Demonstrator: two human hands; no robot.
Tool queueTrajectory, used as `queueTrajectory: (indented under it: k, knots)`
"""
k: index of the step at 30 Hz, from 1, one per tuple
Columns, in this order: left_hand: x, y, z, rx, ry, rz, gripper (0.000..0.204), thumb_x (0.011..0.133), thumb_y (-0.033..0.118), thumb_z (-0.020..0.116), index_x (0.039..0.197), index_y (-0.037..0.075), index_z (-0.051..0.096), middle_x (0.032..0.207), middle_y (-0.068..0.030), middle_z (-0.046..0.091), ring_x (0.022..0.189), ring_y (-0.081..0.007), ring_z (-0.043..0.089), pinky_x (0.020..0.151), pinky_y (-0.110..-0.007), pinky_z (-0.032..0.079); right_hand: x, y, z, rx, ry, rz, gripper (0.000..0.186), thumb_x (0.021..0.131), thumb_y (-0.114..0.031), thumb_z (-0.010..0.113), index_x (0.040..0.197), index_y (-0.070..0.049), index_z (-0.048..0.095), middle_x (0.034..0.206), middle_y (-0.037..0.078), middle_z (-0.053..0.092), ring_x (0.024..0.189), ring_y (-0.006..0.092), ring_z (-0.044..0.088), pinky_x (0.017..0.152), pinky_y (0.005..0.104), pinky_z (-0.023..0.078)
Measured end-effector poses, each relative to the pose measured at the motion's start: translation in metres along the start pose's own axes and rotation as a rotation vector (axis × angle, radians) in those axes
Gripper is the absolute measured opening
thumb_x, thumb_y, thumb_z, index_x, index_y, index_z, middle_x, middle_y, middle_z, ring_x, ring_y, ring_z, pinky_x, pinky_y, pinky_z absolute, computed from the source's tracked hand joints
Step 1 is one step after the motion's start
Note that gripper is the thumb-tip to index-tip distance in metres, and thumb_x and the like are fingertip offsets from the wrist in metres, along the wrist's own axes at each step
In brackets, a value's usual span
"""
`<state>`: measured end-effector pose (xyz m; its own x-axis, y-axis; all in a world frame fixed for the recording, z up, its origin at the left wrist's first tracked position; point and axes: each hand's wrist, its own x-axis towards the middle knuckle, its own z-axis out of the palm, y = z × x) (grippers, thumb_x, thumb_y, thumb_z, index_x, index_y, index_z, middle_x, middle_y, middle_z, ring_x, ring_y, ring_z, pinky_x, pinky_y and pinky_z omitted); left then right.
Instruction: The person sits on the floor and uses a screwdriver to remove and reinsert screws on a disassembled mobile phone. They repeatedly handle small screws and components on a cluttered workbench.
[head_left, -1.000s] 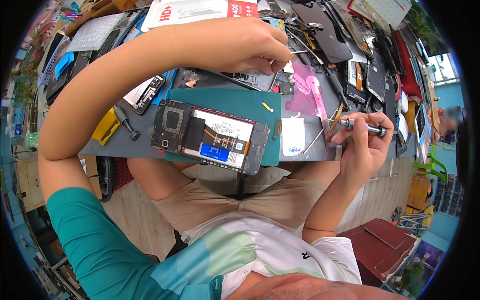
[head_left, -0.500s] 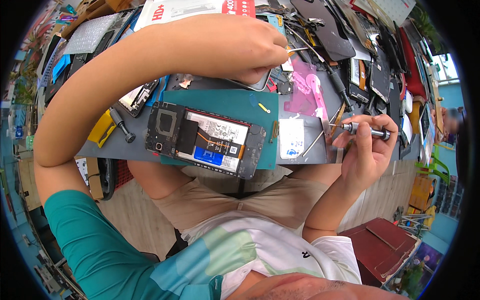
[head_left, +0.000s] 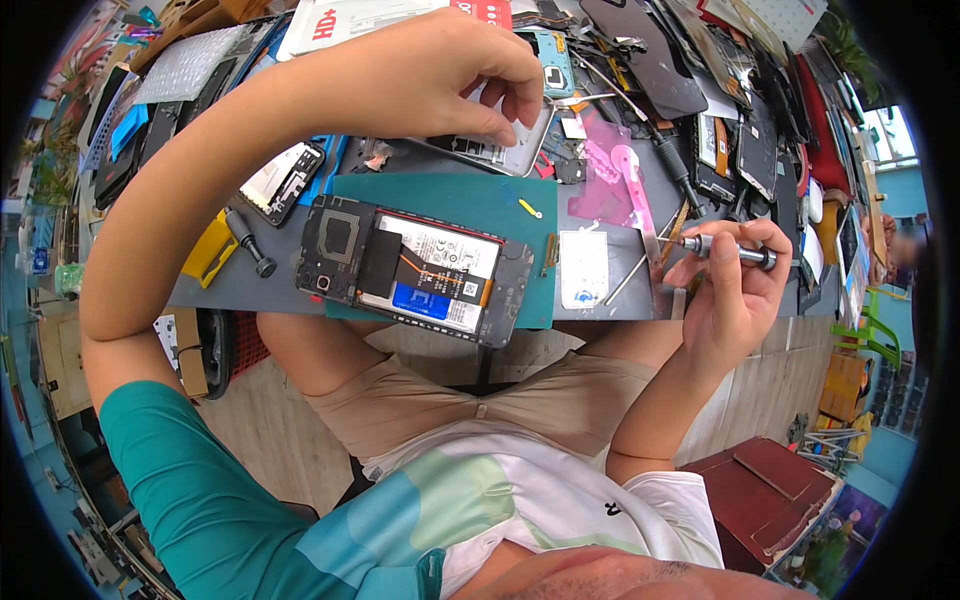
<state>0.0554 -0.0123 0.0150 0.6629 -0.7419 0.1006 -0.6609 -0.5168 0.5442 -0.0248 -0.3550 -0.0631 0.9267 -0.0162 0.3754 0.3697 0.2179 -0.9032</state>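
Observation:
My right hand [head_left: 735, 295] holds a small screwdriver [head_left: 705, 244] nearly level, its tip toward the left, over the bench's right front part. My left hand [head_left: 485, 85] is above the back of the bench, fingers loosely curled and apart from the thumb, with nothing seen in it. Under it lies a silver-rimmed phone frame [head_left: 535, 150], partly hidden. A thin silver tool, apparently tweezers [head_left: 588, 100], lies just right of that hand. Nearest me, an opened phone [head_left: 345, 240] rests on a teal mat [head_left: 537, 290], its battery [head_left: 455, 260] and orange-striped flex cable [head_left: 425, 272] exposed.
A white card [head_left: 583, 270], a pink plastic sheet [head_left: 598, 170] and a black-handled tool [head_left: 680, 170] lie right of the mat. Left are a yellow piece [head_left: 210, 250] and a dark-handled tool [head_left: 250, 243]. Phone parts crowd the back and right.
My left hand has moved left and its fingers have loosened from a closed fist. The silver tool that was at its fingertips now lies apart from it. My right hand has hardly moved.

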Motion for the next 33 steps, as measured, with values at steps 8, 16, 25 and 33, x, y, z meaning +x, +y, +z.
queueTrajectory:
  k: [8, 16, 25, 33]
  knots:
    - [0.006, -0.009, 0.018, -0.004, -0.030, 0.026, 0.013, 0.095, 0.010, 0.078, 0.098, 0.001, 0.068, 0.092, -0.0060, 0.064, 0.088, -0.0223, 0.066, 0.082, -0.039, 0.054, 0.000, -0.001, 0.001, 0.002, -0.001, 0.025, 0.033, 0.103, 0.001, 0.072, 0.128, -0.003, 0.050, 0.101, 0.027, 0.075, 0.065, 0.0218, 0.068, 0.061, 0.0376, 0.061]
    - [0.010, -0.003, 0.015, -0.014, -0.098, -0.082, 0.011, 0.096, 0.007, 0.076, 0.094, 0.001, 0.066, 0.091, -0.0067, 0.062, 0.085, -0.0228, 0.064, 0.081, -0.038, 0.053, 0.000, 0.000, 0.000, -0.008, -0.002, 0.017, 0.035, 0.102, 0.000, 0.074, 0.127, -0.004, 0.050, 0.101, 0.027, 0.075, 0.064, 0.0211, 0.067, 0.061, 0.0378, 0.061]
    - [0.011, -0.005, 0.016, 0.129, -0.075, 0.025, 0.009, 0.098, 0.007, 0.073, 0.100, 0.002, 0.066, 0.090, -0.0073, 0.063, 0.083, -0.0223, 0.063, 0.079, -0.040, 0.052, 0.002, -0.001, 0.000, 0.012, -0.011, 0.022, 0.035, 0.102, 0.000, 0.074, 0.128, -0.003, 0.050, 0.099, 0.026, 0.076, 0.065, 0.0208, 0.068, 0.061, 0.0347, 0.060]
    - [0.002, 0.020, -0.017, -0.029, 0.008, -0.198, 0.010, 0.094, 0.010, 0.077, 0.101, 0.003, 0.074, 0.093, -0.0079, 0.076, 0.085, -0.0180, 0.071, 0.078, -0.033, 0.056, 0.001, -0.001, 0.003, 0.022, 0.038, 0.042, 0.033, 0.102, 0.001, 0.074, 0.126, -0.002, 0.051, 0.101, 0.024, 0.075, 0.064, 0.0210, 0.068, 0.058, 0.0346, 0.058]
